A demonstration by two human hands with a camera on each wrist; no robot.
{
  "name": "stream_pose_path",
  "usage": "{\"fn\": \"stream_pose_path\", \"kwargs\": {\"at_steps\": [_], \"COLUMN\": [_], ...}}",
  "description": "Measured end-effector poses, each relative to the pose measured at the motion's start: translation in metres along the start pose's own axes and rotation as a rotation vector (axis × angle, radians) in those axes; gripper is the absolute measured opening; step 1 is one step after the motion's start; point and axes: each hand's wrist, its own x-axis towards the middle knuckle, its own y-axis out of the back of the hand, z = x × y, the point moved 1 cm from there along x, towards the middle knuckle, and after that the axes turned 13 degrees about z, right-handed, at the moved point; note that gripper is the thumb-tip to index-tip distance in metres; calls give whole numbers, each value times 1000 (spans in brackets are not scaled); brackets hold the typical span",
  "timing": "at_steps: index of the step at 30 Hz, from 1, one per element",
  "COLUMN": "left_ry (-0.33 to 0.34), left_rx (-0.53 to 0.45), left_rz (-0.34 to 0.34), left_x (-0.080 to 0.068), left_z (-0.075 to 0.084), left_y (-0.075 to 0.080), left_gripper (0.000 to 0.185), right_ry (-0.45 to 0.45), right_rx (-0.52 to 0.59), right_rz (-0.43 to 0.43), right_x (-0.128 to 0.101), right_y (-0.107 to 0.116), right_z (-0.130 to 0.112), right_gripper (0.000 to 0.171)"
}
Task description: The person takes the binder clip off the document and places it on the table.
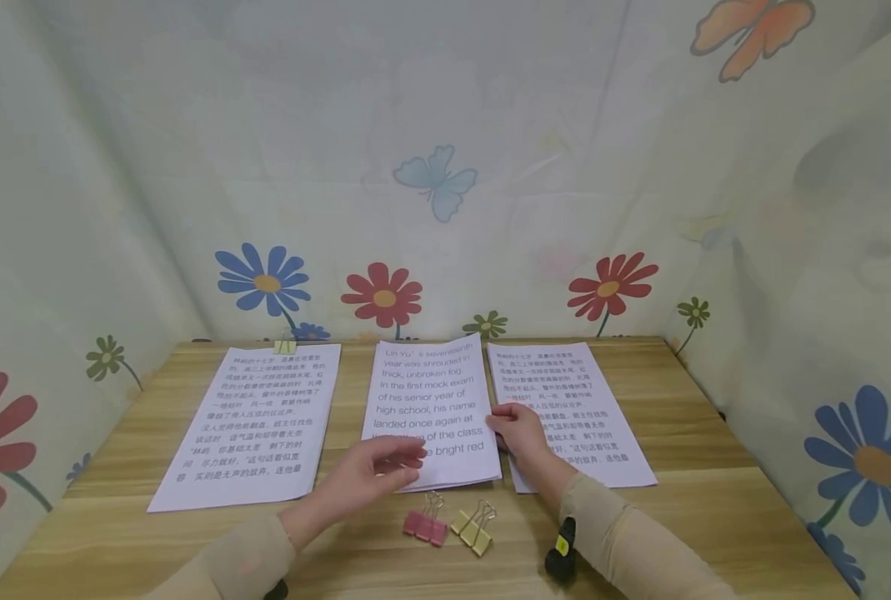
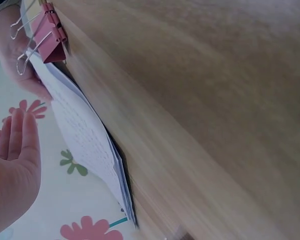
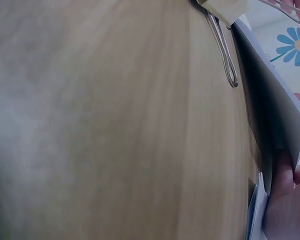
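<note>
From the head view, my right hand pinches the right edge of the middle stack of sheets, while my left hand hovers loose and holding nothing over its near-left corner; pink clips sit just below. Left wrist view: the stack fans apart, so I'd square the edges first. Right wrist view: keep my fingers firm on that edge.

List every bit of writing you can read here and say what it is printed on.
Middle paper stack: "Lin Yu's seventeenth year was shrouded in thick, unbroken fog. In the first mock exam of his senior year of high school, his name landed once again at ... of the class ... bright red"; the left hand hides some words.
Left sheet: Chinese print, too small to read.
Right sheet: Chinese print, too small.
Binder clips: no text.
</note>
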Motion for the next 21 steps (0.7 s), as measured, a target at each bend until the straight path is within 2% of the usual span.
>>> {"fn": "stream_pose_path", "kwargs": {"at_steps": [12,21], "left_ry": [-15,-36], "left_rx": [10,-6], "left_rz": [21,40], "left_x": [3,5], "left_z": [4,6], "left_y": [0,0], "left_gripper": [38,38], "right_ry": [4,48], "right_rx": [7,-17], "right_rz": [-34,-33], "right_x": [-1,-1], "right_y": [-1,3], "right_z": [0,-5], "right_gripper": [25,27]}}
